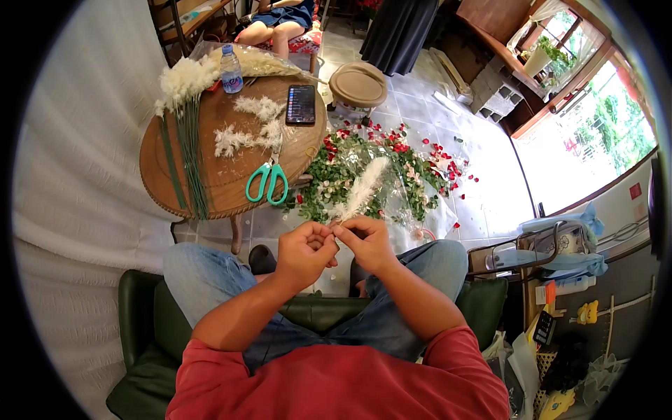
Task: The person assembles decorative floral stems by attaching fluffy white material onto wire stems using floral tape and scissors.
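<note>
Both hands meet in front of the knees, fingertips touching. My left hand (306,253) is closed, its thumb and fingers pinched at the lower end of a fluffy white plume (364,187). From the other side, my right hand (366,243) pinches the same end between thumb and fingers. The plume points up and to the right, above leaves and petals on the floor. Scissors with teal handles (267,183) lie on the round wooden table (231,183), near white fluffy pieces (227,141). Long green stems with cream fluffy heads (187,78) rest on its left side.
A water bottle (231,70) and a phone (300,105) are on the table. Beyond it stands a round stool (358,85). Red petals and green leaves (413,178) cover the floor ahead. Another person's legs (278,35) show at the top.
</note>
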{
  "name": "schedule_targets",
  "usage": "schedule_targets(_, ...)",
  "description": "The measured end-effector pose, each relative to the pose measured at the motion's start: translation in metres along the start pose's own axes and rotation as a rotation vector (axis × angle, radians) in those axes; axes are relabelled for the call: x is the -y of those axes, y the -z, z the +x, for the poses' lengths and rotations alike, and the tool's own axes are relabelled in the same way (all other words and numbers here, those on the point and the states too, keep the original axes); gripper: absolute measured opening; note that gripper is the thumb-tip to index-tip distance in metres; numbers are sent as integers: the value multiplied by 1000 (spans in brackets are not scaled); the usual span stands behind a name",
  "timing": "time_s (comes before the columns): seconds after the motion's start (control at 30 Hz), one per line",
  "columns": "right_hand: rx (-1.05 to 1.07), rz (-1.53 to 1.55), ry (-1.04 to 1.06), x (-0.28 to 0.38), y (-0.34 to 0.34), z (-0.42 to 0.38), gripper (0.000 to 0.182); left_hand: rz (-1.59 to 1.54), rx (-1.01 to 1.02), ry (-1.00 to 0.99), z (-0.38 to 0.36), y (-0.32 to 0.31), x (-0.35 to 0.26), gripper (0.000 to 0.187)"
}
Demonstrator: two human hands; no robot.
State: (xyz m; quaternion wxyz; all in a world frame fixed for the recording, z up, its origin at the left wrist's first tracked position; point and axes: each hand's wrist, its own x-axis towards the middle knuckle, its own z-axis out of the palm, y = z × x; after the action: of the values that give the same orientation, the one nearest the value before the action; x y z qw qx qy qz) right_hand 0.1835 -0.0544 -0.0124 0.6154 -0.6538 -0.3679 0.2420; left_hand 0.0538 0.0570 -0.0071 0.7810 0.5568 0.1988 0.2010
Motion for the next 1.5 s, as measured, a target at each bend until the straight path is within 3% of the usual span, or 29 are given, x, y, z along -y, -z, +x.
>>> schedule_targets(0.17,-11,93,-39,-2,-4,-1,13,105,0,-76,0,0,6,9)
schedule_targets(0.23,-16,93,-40,-2,-6,-2,13,352,-18,-333,1,1,9,11)
schedule_targets(0.27,-41,120,-66,-3,-8,-2,13,351,-18,-332,0,1,9,11)
schedule_targets(0.33,-66,144,-95,-4,-11,-2,12,699,-83,-673,-2,-5,-1,12)
schedule_targets(0.37,-82,174,-82,-6,-12,-2,12,698,-82,-671,0,-4,0,12)
schedule_targets(0.43,-99,206,-72,-6,-13,-1,12,958,-129,-895,4,1,2,13)
schedule_targets(0.53,-93,126,-102,-3,-14,-1,14,1038,-128,-939,4,2,0,11)
schedule_targets(0.67,-30,309,-112,-5,-15,-2,19,974,-157,-927,3,2,-2,10)
schedule_targets(0.77,-5,417,-134,-1,-13,-1,21,757,-154,-855,1,1,2,7)
schedule_targets(0.83,-11,485,-150,-1,-10,-1,21,420,-101,-483,-3,-2,3,7)
schedule_targets(0.87,3,489,-160,-3,-7,-1,20,419,-101,-483,-4,-3,1,7)
schedule_targets(0.93,18,492,-170,-7,-3,0,20,92,-26,-118,-6,-4,-3,9)
schedule_targets(0.97,40,496,-153,-9,-1,1,19,90,-27,-118,-5,-3,-3,9)
schedule_targets(1.03,64,499,-138,-12,1,3,19,-127,42,111,-3,0,-3,9)
schedule_targets(1.07,50,475,-127,-13,1,4,18,-129,41,110,-3,-1,-3,9)
schedule_targets(1.13,37,450,-117,-13,0,5,17,400,-36,-331,-3,-3,-3,10)
schedule_targets(1.17,11,447,-133,-11,-1,5,16,400,-37,-331,1,-1,-2,10)
schedule_targets(1.23,-14,445,-151,-12,-1,5,15,901,-60,-894,10,6,2,10)
schedule_targets(1.37,12,399,-140,-15,-1,5,15,735,-86,-767,1,0,4,9)
schedule_targets(1.43,9,422,-114,-12,-3,5,15,267,-10,-358,-2,-3,7,8)
schedule_targets(1.47,11,436,-85,-11,-4,5,15,267,-7,-358,-3,-2,5,8)
schedule_targets(1.5,13,450,-55,-10,-4,5,14,-3,64,-93,-3,-1,-2,7)
